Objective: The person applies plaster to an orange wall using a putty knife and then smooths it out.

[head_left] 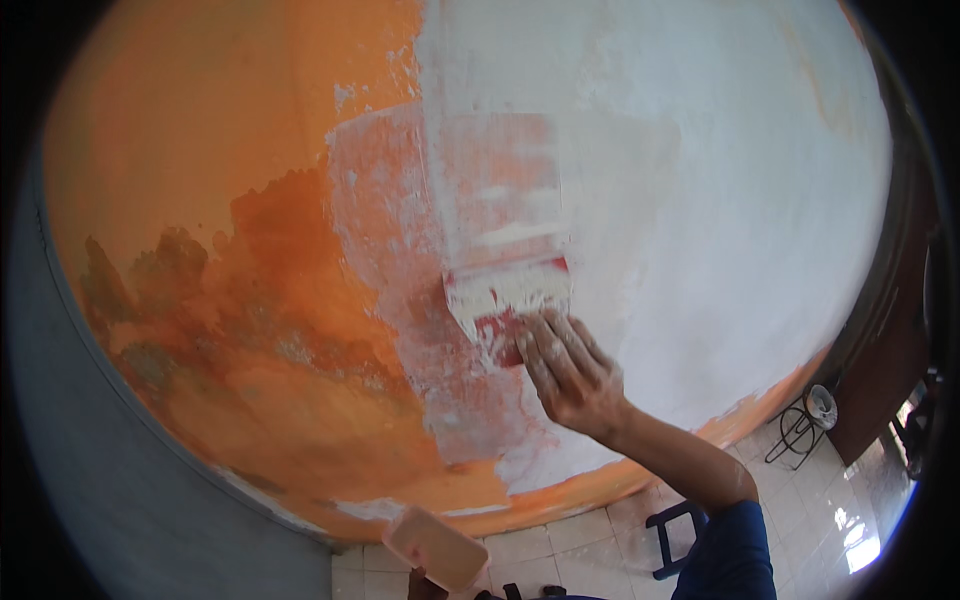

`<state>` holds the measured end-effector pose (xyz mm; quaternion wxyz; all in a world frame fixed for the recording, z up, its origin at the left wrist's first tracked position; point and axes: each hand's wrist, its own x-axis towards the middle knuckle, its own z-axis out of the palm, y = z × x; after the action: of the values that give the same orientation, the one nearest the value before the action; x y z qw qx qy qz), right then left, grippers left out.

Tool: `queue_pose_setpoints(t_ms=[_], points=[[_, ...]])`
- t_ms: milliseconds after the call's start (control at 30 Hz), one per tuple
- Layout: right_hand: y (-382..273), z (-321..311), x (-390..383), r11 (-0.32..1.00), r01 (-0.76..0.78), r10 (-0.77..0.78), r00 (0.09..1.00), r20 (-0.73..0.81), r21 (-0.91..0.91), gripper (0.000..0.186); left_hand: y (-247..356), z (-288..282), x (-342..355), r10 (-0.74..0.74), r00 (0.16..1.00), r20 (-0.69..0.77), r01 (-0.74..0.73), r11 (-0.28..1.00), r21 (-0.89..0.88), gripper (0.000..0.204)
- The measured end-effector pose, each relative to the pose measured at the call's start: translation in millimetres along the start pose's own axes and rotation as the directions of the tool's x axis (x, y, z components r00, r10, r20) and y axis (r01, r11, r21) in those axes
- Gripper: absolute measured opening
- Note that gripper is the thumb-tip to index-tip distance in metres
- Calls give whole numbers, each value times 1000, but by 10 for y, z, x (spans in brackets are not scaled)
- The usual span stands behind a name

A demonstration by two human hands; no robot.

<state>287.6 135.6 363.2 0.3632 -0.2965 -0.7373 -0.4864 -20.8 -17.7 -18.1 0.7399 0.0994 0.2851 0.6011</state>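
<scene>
Right hand: fingers clasped round red scraper, its white-smeared blade against half-coated orange wall. Left hand, low in view: fingers grasping peach tub.

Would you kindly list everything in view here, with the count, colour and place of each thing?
Scraper: one, red smeared with white, against the wall in the right hand
Tray-like container: one, peach, lower left of centre, at the left hand
Wall: one, orange with dark stains at left, white coating at right
Adjoining surface: one, grey, left edge
Floor: one, pale tiles, bottom
Stool: one, dark blue, bottom right of centre
Stand: one, dark, lower right
Small round container: one, whitish, by the stand
Panel: one, dark brown, right
Right hand: one, white-smeared, centre
Sleeve: one, dark blue, bottom right
Left hand: one, shadowed, bottom, mostly hidden
</scene>
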Motion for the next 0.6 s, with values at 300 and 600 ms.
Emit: queue_pose_setpoints(t_ms=[300,600], points=[[608,-275,309,998,-55,58,935,-349,21,35,52,173,-39,-21,996,-92,19,1000,-23,61],[889,-5,230,996,-36,10,956,-293,-86,39,-48,132,20,-21,996,-82,24,999,31,67]])
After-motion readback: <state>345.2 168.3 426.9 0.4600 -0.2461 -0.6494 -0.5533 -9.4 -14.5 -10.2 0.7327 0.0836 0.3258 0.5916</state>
